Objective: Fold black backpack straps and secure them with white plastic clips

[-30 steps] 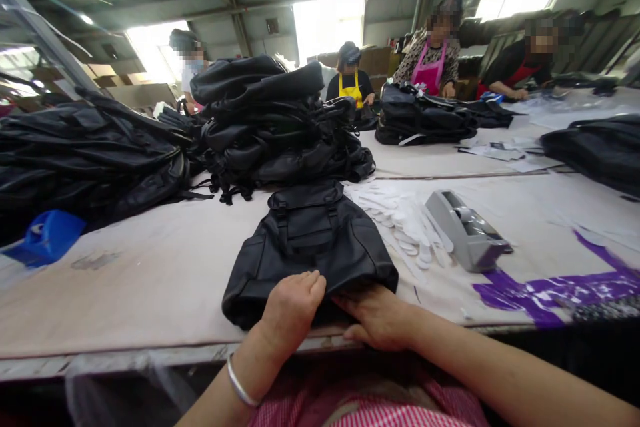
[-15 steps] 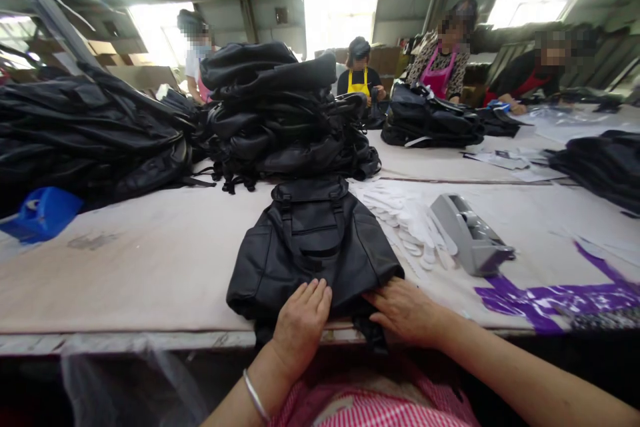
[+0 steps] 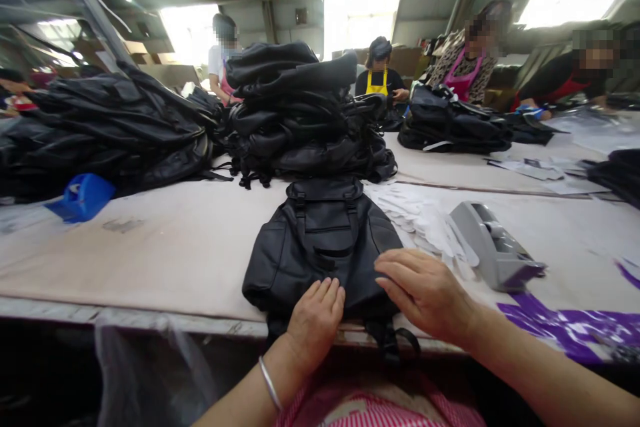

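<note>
A black backpack (image 3: 327,233) lies front side up at the table's near edge, its flap end pointing away from me and its straps hanging over the edge. My left hand (image 3: 320,312) rests flat on the lower part of the backpack, fingers together and stretched out. Over the backpack's right side is my right hand (image 3: 425,287), its fingers extended and slightly curved, with nothing visible in it. Whether its fingertips touch the backpack I cannot tell.
A tall stack of black backpacks (image 3: 295,113) stands behind, with another pile (image 3: 115,127) at left. White paper strips (image 3: 415,217), a grey tape dispenser (image 3: 493,243), purple tape (image 3: 575,323) and a blue tape dispenser (image 3: 87,197) lie on the table (image 3: 165,247). Several co-workers stand across it.
My right hand has come out from under the backpack's lower right corner and risen over its right side. My left hand stays on the backpack. The view has shifted slightly left.
</note>
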{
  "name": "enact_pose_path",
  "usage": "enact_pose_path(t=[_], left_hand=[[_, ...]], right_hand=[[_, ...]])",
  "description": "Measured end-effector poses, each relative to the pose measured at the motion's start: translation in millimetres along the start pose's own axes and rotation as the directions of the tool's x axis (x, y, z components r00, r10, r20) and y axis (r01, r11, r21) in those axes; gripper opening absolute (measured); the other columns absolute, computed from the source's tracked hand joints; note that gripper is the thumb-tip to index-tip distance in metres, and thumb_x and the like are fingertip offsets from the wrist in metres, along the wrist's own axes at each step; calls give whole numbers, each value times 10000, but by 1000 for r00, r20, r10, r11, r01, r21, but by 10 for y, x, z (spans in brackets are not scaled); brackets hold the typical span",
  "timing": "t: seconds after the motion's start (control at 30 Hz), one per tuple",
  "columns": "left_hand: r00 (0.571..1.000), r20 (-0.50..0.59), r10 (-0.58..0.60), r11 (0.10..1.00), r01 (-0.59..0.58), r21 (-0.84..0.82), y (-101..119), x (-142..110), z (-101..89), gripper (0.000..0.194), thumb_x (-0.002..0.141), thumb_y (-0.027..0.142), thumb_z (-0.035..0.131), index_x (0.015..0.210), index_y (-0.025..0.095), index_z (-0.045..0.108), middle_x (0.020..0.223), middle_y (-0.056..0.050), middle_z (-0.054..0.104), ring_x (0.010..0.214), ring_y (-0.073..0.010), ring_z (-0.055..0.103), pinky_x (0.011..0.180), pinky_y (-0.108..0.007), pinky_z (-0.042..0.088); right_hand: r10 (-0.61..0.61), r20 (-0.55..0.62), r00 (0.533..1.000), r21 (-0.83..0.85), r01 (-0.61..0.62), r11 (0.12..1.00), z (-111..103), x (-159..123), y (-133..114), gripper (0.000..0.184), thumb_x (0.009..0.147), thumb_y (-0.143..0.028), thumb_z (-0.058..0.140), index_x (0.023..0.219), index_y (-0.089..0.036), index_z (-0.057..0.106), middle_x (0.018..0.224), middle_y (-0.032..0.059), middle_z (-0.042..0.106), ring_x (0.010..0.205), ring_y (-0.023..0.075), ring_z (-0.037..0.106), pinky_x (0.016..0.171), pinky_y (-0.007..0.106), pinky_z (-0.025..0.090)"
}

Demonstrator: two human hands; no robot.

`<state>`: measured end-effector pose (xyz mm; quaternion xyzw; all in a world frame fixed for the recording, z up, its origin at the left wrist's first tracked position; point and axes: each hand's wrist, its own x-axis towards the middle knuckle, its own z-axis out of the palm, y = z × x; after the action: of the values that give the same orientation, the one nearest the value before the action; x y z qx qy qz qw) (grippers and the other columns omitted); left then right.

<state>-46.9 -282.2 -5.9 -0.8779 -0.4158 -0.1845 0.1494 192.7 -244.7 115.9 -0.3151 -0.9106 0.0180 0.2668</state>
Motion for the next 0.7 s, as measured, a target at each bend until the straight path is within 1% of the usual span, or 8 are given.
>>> enact_pose_path(t=[0.1, 0.17, 0.2, 0.3, 0.4, 0.5, 0.6, 0.7], left_hand=[[1000, -9, -8, 1000, 8, 19, 39, -28, 4, 334, 929, 180, 425, 1216, 128, 590, 1273, -140, 619, 1179, -232, 578, 1011, -399, 442], [1000, 2, -15, 999, 15, 37, 73, -15, -27, 334, 931, 207, 440, 1223, 125, 580, 1285, -134, 611, 1197, -232, 561, 1022, -390, 428], [1000, 12, -16, 999, 16, 45, 85, 6, -66, 336, 933, 220, 444, 1226, 122, 576, 1288, -135, 608, 1203, -234, 555, 1024, -391, 423], [995, 94, 29, 999, -31, 22, 32, 107, -303, 317, 943, 228, 435, 1208, 130, 579, 1274, -136, 612, 1179, -223, 565, 1016, -407, 423], [979, 185, 80, 996, -71, -58, -277, 135, -634, 260, 949, 207, 431, 1132, 170, 612, 1195, -113, 654, 1110, -201, 602, 997, -417, 442], [984, 170, -42, 999, 45, -12, -786, -39, -795, 269, 915, 158, 483, 1152, 188, 606, 1162, -97, 671, 1128, -220, 601, 979, -434, 480], [996, 22, -90, 994, 91, -64, -1160, -347, -683, 341, 871, 61, 460, 1159, 170, 607, 1150, -82, 685, 1083, -170, 635, 934, -340, 545], [984, -124, -127, 991, 121, -52, -1221, -583, -472, 343, 885, 53, 432, 1152, 164, 616, 1150, -90, 687, 1109, -178, 626, 945, -363, 556]], right_hand=[[-57, 54, 997, -28, 59, 998, 304, 134, 42, 327, 923, -293, 511, 1224, -209, 608, 1262, 101, 622, 1226, 279, 512, 1025, 462, 412], [-18, 156, 988, -79, 30, 996, 594, 43, 176, 430, 907, -334, 532, 1327, -243, 543, 1376, 97, 543, 1314, 334, 424, 1028, 549, 382], [5, 192, 981, -93, 13, 996, 732, -32, 258, 456, 899, -372, 540, 1340, -260, 533, 1390, 100, 530, 1310, 354, 427, 1008, 586, 383], [57, 252, 966, -95, -34, 995, 998, -255, 462, 505, 919, -428, 495, 1406, -302, 454, 1456, 82, 458, 1344, 332, 394, 1031, 597, 354], [68, 261, 963, -83, -48, 995, 1019, -347, 518, 507, 936, -438, 464, 1427, -323, 417, 1477, 62, 430, 1369, 306, 360, 1064, 580, 326], [76, 266, 961, -74, -59, 996, 965, -329, 490, 503, 944, -430, 453, 1434, -323, 405, 1472, 59, 438, 1372, 297, 356, 1072, 570, 322], [89, 272, 958, -79, -70, 994, 950, -303, 473, 490, 953, -421, 437, 1431, -313, 412, 1473, 54, 438, 1373, 295, 355, 1081, 567, 308], [95, 282, 955, -82, -75, 994, 954, -305, 481, 498, 948, -430, 445, 1430, -308, 412, 1472, 48, 440, 1372, 292, 354, 1086, 568, 299]])
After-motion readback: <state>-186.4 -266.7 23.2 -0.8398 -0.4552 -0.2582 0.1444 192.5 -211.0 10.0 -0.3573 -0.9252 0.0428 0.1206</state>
